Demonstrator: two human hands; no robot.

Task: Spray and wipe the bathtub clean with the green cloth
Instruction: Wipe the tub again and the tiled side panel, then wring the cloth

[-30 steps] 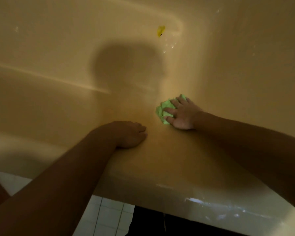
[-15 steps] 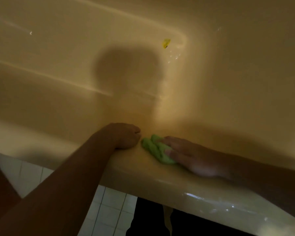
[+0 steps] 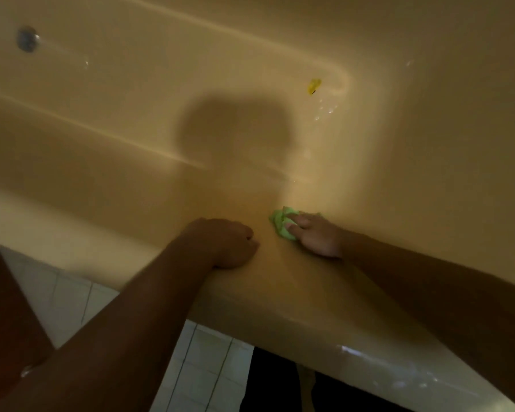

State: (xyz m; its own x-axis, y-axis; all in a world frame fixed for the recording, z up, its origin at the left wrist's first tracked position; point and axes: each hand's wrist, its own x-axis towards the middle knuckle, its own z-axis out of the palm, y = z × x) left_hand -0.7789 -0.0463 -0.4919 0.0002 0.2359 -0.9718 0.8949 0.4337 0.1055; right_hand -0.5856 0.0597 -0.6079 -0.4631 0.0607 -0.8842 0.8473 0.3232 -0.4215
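Observation:
The green cloth (image 3: pixel 280 224) lies crumpled at the inner edge of the yellowish bathtub's near rim (image 3: pixel 295 295). My right hand (image 3: pixel 315 236) presses on it with spread, fairly straight fingers, and part of the cloth is hidden under the palm. My left hand (image 3: pixel 229 242) rests on the rim just left of the cloth, fingers curled into a fist and holding nothing. A small gap separates the two hands. No spray bottle is in view.
A round metal drain (image 3: pixel 27 43) sits at the tub's far left. A small yellow object (image 3: pixel 314 85) lies on the tub floor near the far right corner, with water drops beside it. White floor tiles (image 3: pixel 208 367) show below the rim.
My right hand slid the cloth from the top of the rim next to my left hand back to the rim's inner edge. My left hand stayed on the rim.

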